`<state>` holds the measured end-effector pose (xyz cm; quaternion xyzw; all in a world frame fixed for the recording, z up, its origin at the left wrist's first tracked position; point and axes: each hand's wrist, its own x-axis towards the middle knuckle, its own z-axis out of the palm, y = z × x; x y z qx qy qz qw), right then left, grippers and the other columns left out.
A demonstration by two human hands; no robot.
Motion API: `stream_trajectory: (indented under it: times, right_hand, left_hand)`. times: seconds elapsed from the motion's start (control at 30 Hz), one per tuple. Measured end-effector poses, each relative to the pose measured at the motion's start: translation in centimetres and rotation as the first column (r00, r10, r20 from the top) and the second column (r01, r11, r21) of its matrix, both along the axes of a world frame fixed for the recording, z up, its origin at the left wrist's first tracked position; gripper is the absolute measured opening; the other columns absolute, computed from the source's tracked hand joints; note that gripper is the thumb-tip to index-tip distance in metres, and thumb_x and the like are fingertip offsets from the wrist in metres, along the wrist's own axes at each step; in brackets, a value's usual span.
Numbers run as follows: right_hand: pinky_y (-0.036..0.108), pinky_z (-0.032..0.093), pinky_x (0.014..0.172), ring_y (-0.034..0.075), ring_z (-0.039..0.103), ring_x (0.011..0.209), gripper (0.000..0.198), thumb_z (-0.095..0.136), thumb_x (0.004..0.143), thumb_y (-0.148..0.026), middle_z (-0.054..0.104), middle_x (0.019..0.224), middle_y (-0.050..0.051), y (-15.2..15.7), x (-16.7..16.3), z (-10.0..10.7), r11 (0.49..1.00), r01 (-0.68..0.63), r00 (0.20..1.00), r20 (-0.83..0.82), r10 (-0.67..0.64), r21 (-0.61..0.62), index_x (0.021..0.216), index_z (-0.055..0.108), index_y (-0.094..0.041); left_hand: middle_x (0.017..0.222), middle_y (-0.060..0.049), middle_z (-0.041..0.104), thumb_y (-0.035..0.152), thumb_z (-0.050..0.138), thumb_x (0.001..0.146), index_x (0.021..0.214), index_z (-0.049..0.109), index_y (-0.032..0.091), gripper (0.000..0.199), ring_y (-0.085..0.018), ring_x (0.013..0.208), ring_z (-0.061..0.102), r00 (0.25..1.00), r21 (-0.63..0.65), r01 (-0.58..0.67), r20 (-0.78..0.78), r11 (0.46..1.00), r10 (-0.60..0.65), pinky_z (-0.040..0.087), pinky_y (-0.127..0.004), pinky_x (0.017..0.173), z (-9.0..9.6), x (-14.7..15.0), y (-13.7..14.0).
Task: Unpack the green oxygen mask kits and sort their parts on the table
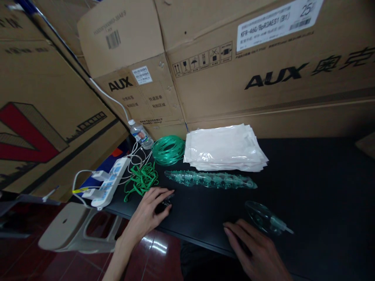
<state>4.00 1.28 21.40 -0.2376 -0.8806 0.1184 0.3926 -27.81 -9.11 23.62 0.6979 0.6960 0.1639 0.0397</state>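
My left hand [152, 207] is at the table's front edge, thumb and fingers curved round a small clear plastic piece [168, 200], partly hidden by the fingers. Low over the front edge at the right, my right hand [253, 244] has thumb and index fingertips together; whatever may be between them does not show. Just beyond it lies a clear green-tinted mask [260, 216] with a pale connector. A long row of nested green-tinted plastic pieces [211, 179] stretches across the table ahead. Left of it is a tangle of green elastic straps [142, 178].
A coil of green tubing [168, 150] stands beside a stack of white plastic packets [224, 148]. Further left are a water bottle [141, 134] and a power strip [113, 181] with white cables. Large cardboard boxes [211, 97] wall the back; a beige stool [63, 228] is below left.
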Motion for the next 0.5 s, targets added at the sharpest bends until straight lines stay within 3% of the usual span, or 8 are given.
stream_trajectory:
  times: [0.17,0.5]
  right_hand:
    - [0.019,0.063,0.064,0.018,0.079,0.067,0.06,0.02,0.111,-0.018,0.08,0.078,0.01,0.1,0.1,0.2,0.998,-0.021,1.0,0.016,0.02,0.057,0.089,0.075,-0.015]
    - [0.017,0.062,0.064,0.015,0.078,0.064,0.058,0.022,0.111,-0.019,0.079,0.076,0.01,0.0,-0.1,0.4,0.999,-0.015,1.0,-0.024,0.016,0.037,0.088,0.076,-0.015]
  left_hand:
    - [0.135,-0.007,0.061,0.035,0.071,0.095,0.14,0.058,0.032,0.047,-0.027,0.123,0.059,1.0,-0.024,-0.015,-0.021,1.0,0.014,0.05,-0.048,0.106,0.0,-0.2,-0.1]
    - [0.134,-0.004,0.064,0.041,0.065,0.098,0.127,0.068,0.033,0.03,-0.024,0.124,0.061,0.996,-0.097,0.089,0.028,0.991,-0.087,0.044,-0.049,0.112,0.0,-1.3,0.9]
